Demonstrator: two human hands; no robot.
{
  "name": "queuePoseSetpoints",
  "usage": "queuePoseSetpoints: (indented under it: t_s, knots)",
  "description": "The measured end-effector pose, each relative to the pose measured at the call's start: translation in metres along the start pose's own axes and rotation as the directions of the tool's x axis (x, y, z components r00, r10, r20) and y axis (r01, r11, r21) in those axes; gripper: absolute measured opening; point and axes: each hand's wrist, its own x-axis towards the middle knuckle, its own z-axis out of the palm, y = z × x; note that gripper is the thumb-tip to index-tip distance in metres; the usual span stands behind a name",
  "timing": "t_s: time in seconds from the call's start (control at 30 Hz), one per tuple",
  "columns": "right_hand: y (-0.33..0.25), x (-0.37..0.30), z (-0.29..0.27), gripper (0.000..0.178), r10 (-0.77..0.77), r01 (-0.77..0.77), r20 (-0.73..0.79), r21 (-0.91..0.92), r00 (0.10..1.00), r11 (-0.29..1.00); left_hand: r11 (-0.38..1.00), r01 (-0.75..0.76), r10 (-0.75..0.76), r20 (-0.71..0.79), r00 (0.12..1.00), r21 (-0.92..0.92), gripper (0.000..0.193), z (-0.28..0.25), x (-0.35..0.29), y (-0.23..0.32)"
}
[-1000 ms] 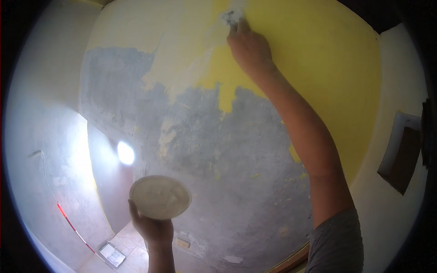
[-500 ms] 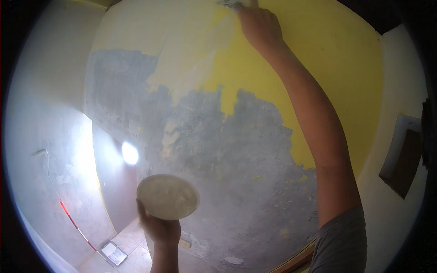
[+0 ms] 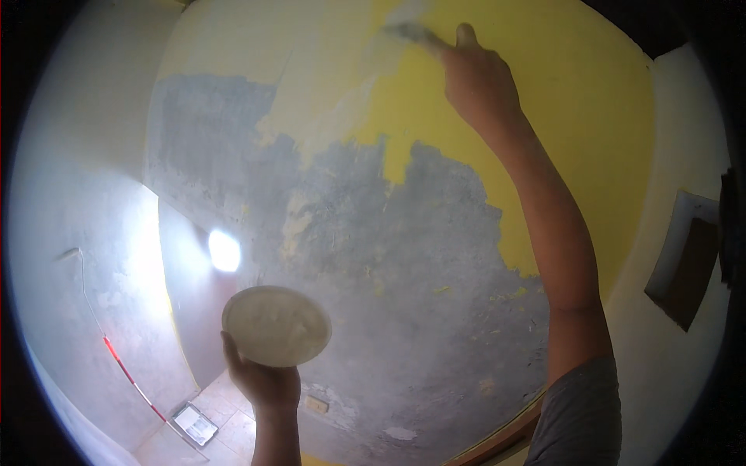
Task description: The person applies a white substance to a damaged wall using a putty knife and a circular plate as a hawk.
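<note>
My left hand (image 3: pixel 263 384) grips a round, pale bowl (image 3: pixel 303 360) from below, thumb against its left side. Its inner face, smeared with something pale, shows toward me. High up at the wall, my right hand (image 3: pixel 483 85) is closed round a putty knife (image 3: pixel 410 33), blurred by motion, its blade pointing left. The blade lies over the border between whitish coating and yellow paint; whether it touches the wall I cannot tell. The wall (image 3: pixel 373 233) in front is bare grey below, whitish at upper left and yellow at upper right.
At lower left a long-handled paint roller (image 3: pixel 116 359) leans on the side wall, near a paint tray (image 3: pixel 194 424) on the tiled floor. A bright light (image 3: pixel 224 250) shines beyond. A recessed opening (image 3: pixel 685 260) is in the right wall. A wooden edge (image 3: pixel 501 435) runs below.
My right hand has moved right and down with the putty knife, and its thumb now shows raised. The bowl in my left hand has shifted slightly left and up.
</note>
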Motion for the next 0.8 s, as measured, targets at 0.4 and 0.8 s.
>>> queuePoseSetpoints:
  t_s: [0.4,0.8]
  knots:
    - [0.027,0.175,0.081,0.022,0.257,-0.28,-0.12,-0.256,0.959,0.925,0.918,-0.057,0.099,-0.086,0.991,0.394,0.057,0.004,-0.004,-0.039]
    - [-0.039,0.191,0.0,0.026,0.244,-0.18,0.482,-0.176,0.842,0.968,0.769,-0.202,0.206,0.064,0.976,0.607,0.059,-0.025,-0.007,-0.024]
